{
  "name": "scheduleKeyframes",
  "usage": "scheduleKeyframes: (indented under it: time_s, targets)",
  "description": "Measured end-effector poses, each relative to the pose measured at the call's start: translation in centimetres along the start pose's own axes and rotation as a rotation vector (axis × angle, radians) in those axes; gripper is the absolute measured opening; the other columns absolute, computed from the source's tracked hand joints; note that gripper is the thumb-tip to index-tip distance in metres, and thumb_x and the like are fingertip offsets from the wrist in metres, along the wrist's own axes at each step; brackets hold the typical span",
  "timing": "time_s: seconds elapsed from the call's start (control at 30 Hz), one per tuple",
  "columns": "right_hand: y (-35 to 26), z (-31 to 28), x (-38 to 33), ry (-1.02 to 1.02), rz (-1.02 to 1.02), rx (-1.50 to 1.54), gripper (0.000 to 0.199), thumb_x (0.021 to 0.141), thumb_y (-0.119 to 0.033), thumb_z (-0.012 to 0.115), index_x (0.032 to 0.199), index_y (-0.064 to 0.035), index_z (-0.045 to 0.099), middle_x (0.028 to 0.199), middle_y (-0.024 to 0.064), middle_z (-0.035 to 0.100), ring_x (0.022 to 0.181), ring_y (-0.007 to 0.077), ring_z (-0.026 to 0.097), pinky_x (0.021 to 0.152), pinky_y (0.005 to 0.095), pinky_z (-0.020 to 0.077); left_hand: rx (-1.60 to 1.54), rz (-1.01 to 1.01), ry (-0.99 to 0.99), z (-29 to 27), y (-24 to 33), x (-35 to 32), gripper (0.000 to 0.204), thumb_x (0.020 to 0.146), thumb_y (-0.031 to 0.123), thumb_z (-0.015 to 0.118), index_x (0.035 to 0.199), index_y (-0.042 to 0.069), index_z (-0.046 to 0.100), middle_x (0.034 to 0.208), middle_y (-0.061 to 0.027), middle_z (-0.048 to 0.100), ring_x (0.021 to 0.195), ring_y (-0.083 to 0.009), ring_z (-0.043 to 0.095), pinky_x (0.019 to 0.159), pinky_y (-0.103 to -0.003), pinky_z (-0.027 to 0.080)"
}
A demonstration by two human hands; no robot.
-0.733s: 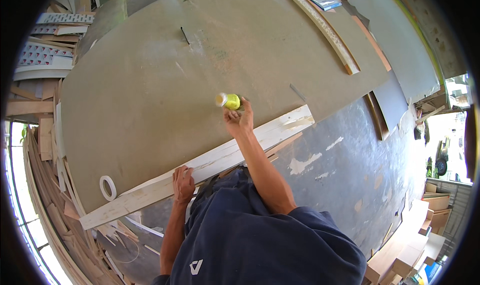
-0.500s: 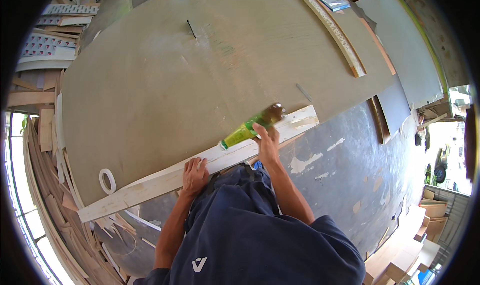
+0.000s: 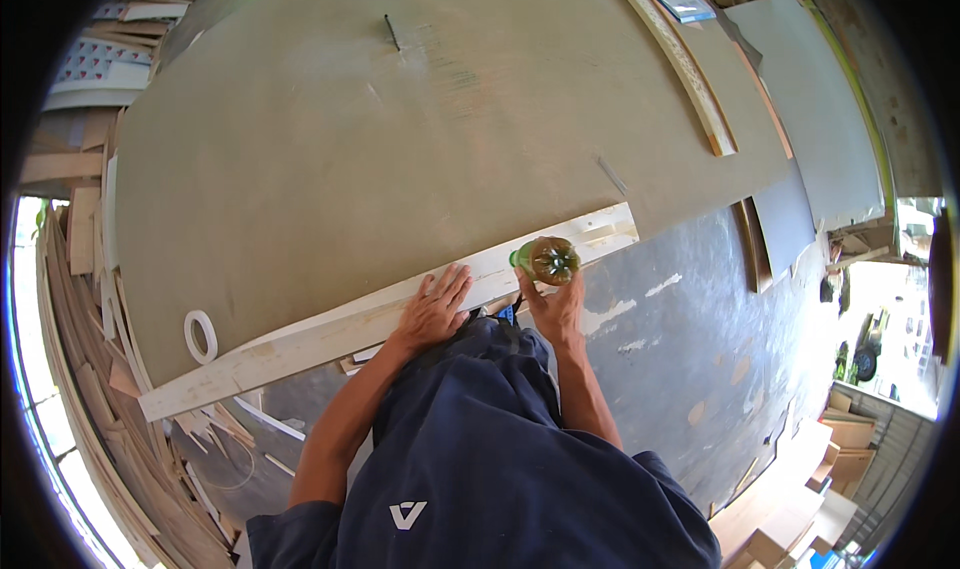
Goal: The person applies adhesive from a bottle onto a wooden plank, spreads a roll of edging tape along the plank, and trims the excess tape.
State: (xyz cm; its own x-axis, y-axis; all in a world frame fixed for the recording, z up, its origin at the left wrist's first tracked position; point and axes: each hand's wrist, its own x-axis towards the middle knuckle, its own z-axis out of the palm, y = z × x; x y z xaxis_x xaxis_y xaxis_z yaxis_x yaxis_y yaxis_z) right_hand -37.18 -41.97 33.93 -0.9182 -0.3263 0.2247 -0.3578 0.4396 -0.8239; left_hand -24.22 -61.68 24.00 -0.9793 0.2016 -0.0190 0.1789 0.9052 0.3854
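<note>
The right hand is gripping a green plastic bottle by its body, fingers curled around it, its base turned up toward the camera, over the near edge of a pale wooden strip. The bottle is probably light, smooth and a little squashy, best held around the middle. The left hand is lying open and flat, pressing on the strip, which is resting along a large grey board. A tape roll is lying further left.

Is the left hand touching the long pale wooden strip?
Touching. The head view shows the left hand lying flat on the long pale wooden strip, its spread fingers pressed across the strip's surface, with no gap visible.
</note>
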Motion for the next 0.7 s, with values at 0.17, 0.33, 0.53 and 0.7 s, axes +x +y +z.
scheduleKeyframes:
  time_s: [0.17, 0.33, 0.53, 0.7]
  targets:
    - [2.5, -0.7, 0.2, 0.020, 0.008, 0.047, 0.053, 0.080, -0.018, 0.085, 0.120, -0.0008, 0.056, 0.105, 0.0136, 0.069, 0.094, 0.0261, 0.069, 0.082, 0.0376, 0.0560, 0.004, -0.033, 0.024, 0.5, 0.5, 0.5, 0.066, 0.095, 0.034, 0.054, 0.152, 0.006, 0.038, 0.163, -0.0099, 0.028, 0.152, -0.0278, 0.022, 0.114, -0.057, 0.032]
    - [1.6, -1.2, 0.7, 0.120, 0.194, 0.357, 0.059, 0.076, -0.015, 0.089, 0.122, -0.0003, 0.056, 0.108, 0.0081, 0.070, 0.099, 0.0205, 0.068, 0.091, 0.0394, 0.0555, 0.053, -0.057, 0.040, 1.1, 0.4, 0.5, 0.068, 0.093, 0.035, 0.056, 0.152, 0.006, 0.038, 0.163, -0.0099, 0.028, 0.151, -0.0272, 0.023, 0.113, -0.058, 0.033]
    - [4.3, -3.2, 1.1, 0.062, 0.028, 0.029, 0.067, 0.076, -0.016, 0.088, 0.130, 0.0025, 0.054, 0.115, 0.0100, 0.065, 0.101, 0.0215, 0.065, 0.092, 0.0366, 0.0550, 0.007, -0.051, 0.083, 1.5, 0.1, 0.5, 0.067, 0.092, 0.035, 0.057, 0.151, 0.006, 0.040, 0.162, -0.0098, 0.030, 0.150, -0.0268, 0.025, 0.113, -0.057, 0.031]
    - [4.1, -3.3, 0.9, 0.488, 0.317, 0.515, 0.069, 0.093, -0.037, 0.071, 0.142, -0.0011, 0.039, 0.134, 0.0202, 0.051, 0.115, 0.0332, 0.060, 0.088, 0.0453, 0.0618, 0.042, -0.017, 0.117, 1.6, 0.0, 0.8, 0.066, 0.092, 0.037, 0.059, 0.149, 0.006, 0.043, 0.160, -0.0099, 0.034, 0.147, -0.0266, 0.030, 0.112, -0.056, 0.031]
